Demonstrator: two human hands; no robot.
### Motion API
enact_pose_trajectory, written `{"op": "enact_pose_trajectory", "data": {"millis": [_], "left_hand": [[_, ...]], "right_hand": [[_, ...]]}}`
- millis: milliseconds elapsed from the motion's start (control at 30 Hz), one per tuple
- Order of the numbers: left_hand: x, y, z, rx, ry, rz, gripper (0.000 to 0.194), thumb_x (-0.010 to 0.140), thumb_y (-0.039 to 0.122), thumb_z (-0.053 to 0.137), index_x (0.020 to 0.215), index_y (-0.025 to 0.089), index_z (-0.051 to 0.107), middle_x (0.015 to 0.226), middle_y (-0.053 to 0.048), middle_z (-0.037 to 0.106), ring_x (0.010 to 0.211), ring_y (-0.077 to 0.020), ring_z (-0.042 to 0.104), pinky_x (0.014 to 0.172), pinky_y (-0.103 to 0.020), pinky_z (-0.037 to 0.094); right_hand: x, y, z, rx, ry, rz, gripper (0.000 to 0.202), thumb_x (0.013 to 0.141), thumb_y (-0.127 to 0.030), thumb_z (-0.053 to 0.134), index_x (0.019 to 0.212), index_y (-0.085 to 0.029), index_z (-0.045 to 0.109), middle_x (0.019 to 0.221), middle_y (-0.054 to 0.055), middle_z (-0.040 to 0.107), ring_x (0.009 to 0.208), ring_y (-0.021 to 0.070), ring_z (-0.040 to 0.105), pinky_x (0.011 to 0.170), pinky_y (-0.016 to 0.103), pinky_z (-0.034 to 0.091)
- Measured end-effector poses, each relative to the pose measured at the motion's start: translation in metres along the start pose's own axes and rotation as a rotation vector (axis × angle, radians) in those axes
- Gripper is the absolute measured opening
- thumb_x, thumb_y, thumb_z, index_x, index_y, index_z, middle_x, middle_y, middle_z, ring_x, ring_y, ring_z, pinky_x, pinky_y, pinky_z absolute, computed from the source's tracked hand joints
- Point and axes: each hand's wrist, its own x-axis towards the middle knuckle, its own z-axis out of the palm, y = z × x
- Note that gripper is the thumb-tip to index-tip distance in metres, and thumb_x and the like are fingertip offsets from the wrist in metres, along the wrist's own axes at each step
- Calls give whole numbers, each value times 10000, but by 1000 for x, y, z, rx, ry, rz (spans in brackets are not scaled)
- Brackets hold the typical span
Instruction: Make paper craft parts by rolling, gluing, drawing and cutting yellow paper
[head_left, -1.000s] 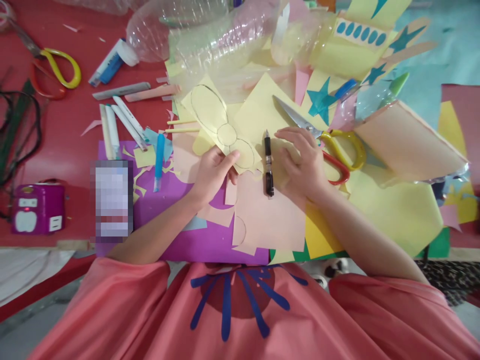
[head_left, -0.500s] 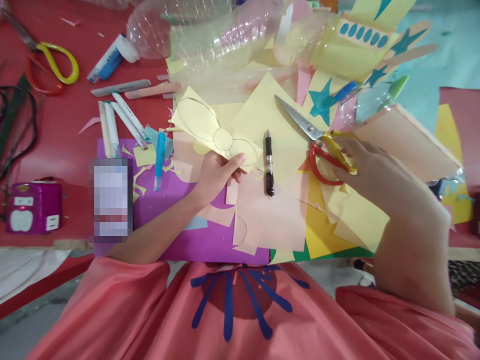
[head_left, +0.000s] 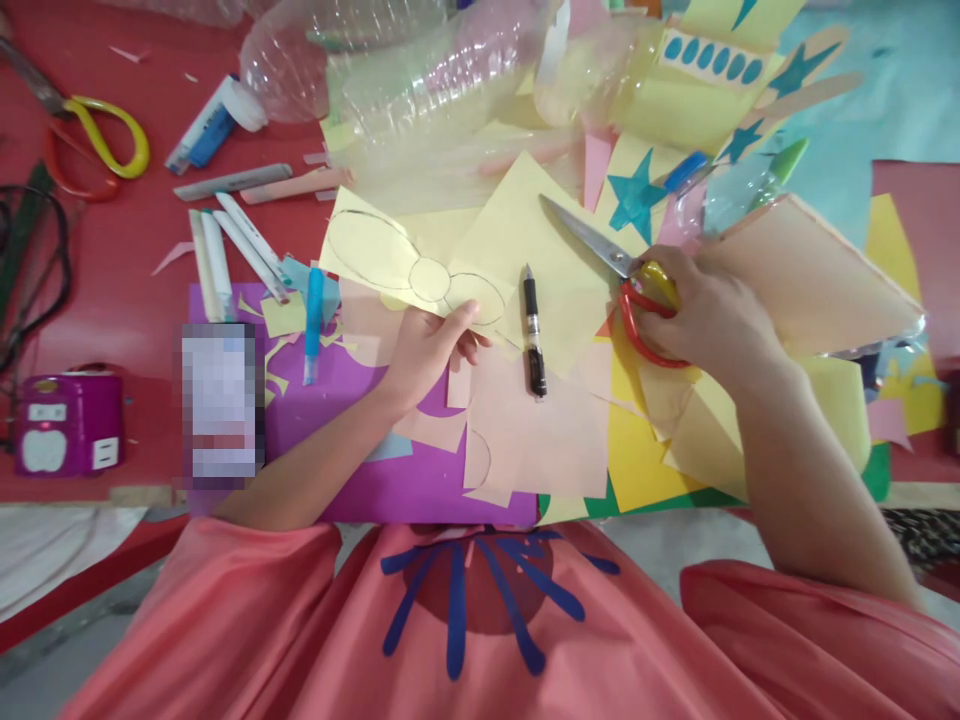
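Note:
Pinched in my left hand (head_left: 435,350) is a pale yellow paper piece (head_left: 375,245) with a bow shape drawn on it, two loops and a centre circle. My right hand (head_left: 705,305) has its fingers around the red and yellow handles of the scissors (head_left: 592,240), whose blades look closed and point up and left. Between the hands a black pen (head_left: 532,330) lies on pale paper. A yellow sheet (head_left: 517,220) lies behind the pen, and a pink sheet (head_left: 547,430) in front of it.
Clear plastic bottles (head_left: 420,70) lie at the back. A phone (head_left: 223,400), white markers (head_left: 247,240), a blue marker (head_left: 313,320) and a purple box (head_left: 69,425) are on the left, with other scissors (head_left: 97,140). A pink-topped piece (head_left: 817,270) sits at the right.
My right hand has closed further round the scissor handles, and its wrist has straightened. The drawn paper in my left hand has tilted slightly flatter.

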Motion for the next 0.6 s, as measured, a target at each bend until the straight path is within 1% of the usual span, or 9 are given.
{"op": "enact_pose_trajectory", "data": {"millis": [100,200,233,300,367,400,433,500,600], "left_hand": [[0,-2,1,-45,-2,-13,423,874,420,588,542,158,581,512,-14,626,462,-74,574,449,-183,416],[0,0,2,-63,10,-59,442,870,481,586,568,158,589,566,-19,644,453,-65,550,430,-193,394],[-1,1,3,-64,12,-68,462,865,509,586,561,161,584,555,-13,629,446,-63,537,422,-196,384],[-2,3,3,-68,12,-81,502,850,561,587,535,171,562,514,3,582,429,-60,508,410,-202,361],[-2,3,3,-81,13,-84,519,838,581,593,516,179,535,483,19,541,417,-55,480,416,-205,360],[-3,3,3,-91,15,-82,515,832,580,599,513,182,526,475,26,528,414,-54,469,425,-205,369],[-3,2,3,-97,14,-75,506,830,571,604,516,184,524,473,30,522,416,-53,463,439,-205,383],[-4,-2,2,-97,4,-52,471,831,544,609,535,183,539,484,32,533,427,-55,464,472,-207,413],[-5,-8,-1,-72,-27,-17,432,831,527,601,575,180,574,516,25,564,459,-67,492,516,-216,443]], "right_hand": [[-5,0,-1,105,86,4,417,754,-256,600,1169,-238,567,938,117,667,792,255,583,696,388,418],[-18,4,-3,454,141,13,378,710,-260,653,1070,-258,540,752,24,598,638,181,542,626,356,430],[-24,5,-3,637,97,13,380,713,-298,682,1053,-267,515,705,-7,562,572,158,522,562,332,423],[-38,3,-2,1032,-122,-10,451,720,-459,745,1034,-292,468,693,-37,541,461,128,491,432,291,387],[-53,-3,-1,1343,-361,-76,518,726,-656,694,1033,-308,466,772,-25,578,409,100,465,372,275,371],[-60,-7,0,1463,-437,-113,555,716,-738,638,1021,-304,474,747,-34,563,363,78,402,338,263,330],[-66,-12,1,1525,-541,-129,609,706,-803,576,1031,-297,482,721,-34,551,354,75,370,327,263,309],[-77,-20,6,1550,-690,-177,750,669,-890,480,1104,-280,489,704,-25,548,392,99,405,373,285,371],[-92,-27,18,1514,-746,-192,677,759,-822,474,1156,-274,490,897,26,603,501,110,492,481,303,462]]}}
